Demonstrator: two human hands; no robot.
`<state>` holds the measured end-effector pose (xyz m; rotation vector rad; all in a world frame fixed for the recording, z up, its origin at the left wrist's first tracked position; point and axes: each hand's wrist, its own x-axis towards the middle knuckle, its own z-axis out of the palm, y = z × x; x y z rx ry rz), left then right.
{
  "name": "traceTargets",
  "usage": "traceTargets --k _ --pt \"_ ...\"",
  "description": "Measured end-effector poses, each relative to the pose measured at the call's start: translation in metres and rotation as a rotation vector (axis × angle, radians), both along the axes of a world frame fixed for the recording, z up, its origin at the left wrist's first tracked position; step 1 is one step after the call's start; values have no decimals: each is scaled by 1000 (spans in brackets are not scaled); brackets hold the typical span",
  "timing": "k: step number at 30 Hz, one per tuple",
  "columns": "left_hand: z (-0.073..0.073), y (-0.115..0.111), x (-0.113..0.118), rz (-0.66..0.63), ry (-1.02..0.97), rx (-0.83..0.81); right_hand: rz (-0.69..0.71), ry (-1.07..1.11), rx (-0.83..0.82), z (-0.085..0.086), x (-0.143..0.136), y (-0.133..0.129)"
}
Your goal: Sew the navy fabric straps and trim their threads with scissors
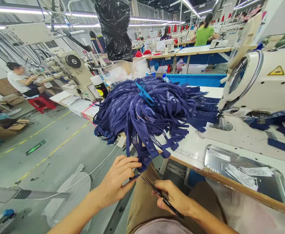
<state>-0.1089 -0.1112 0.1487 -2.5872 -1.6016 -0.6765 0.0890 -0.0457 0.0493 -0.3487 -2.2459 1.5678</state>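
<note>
Left of the left grip (118, 177), a floor sign (39, 146) shows a green arrow (33, 149). Up-right of the right grip (173, 196), a sewing machine (259, 86) bears a yellow warning triangle (277, 71); lettering on nearer paper slips (256, 171) is unclear.

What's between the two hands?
Scissors, in the head view: gripped in the right hand, blades pointing at the navy strips by the left hand.

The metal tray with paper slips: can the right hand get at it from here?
Likely yes: the tray lies open-topped near the table's front edge with nothing visible blocking it, though the right hand holds scissors.
</note>
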Motion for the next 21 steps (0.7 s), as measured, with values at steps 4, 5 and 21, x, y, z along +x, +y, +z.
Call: traceTargets --k 4,5,21 --pt "-2 2 -2 -9 -17 -13 -5 0 -35 -7 3 0" --pt "-2 2 -2 -14 -24 -15 -3 -2 -48 -9 3 0" --pt "0 7 -9 75 -205 -155 -12 -20 -233 -28 -7 3"
